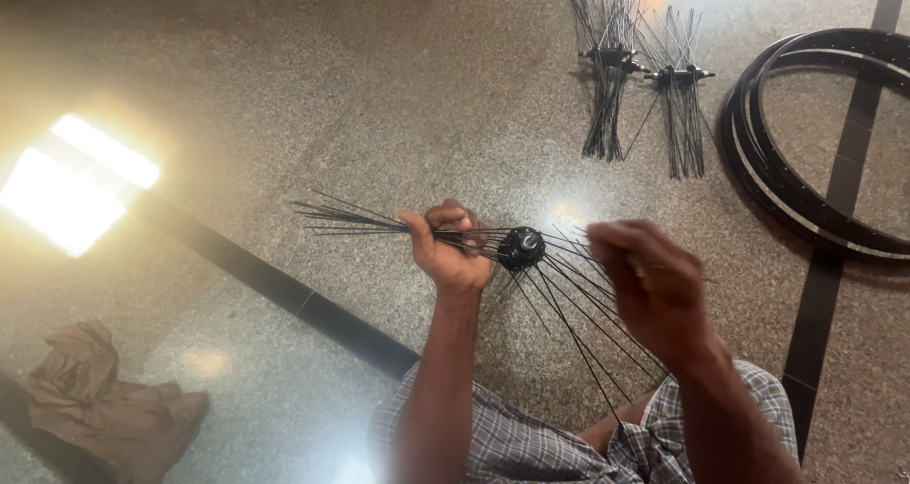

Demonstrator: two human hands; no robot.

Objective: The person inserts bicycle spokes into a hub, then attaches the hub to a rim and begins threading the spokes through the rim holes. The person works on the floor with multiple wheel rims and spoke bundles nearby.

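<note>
Gripping spoked hub (520, 247), left hand (447, 249)

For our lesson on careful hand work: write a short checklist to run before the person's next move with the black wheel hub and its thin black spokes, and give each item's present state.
1. Left hand grips a bundle of the thin black metal spokes: ok.
2. Round black wheel hub is in plain view between the hands: ok.
3. Right hand holds a single spoke: cannot tell, the hand is blurred.
4. Loose spokes fan apart below the hub without tangling: cannot tell.
5. Two spare spoked hubs lie apart on the speckled stone floor: ok.
6. Stacked black wheel rims lie away from the hands: ok.
</note>
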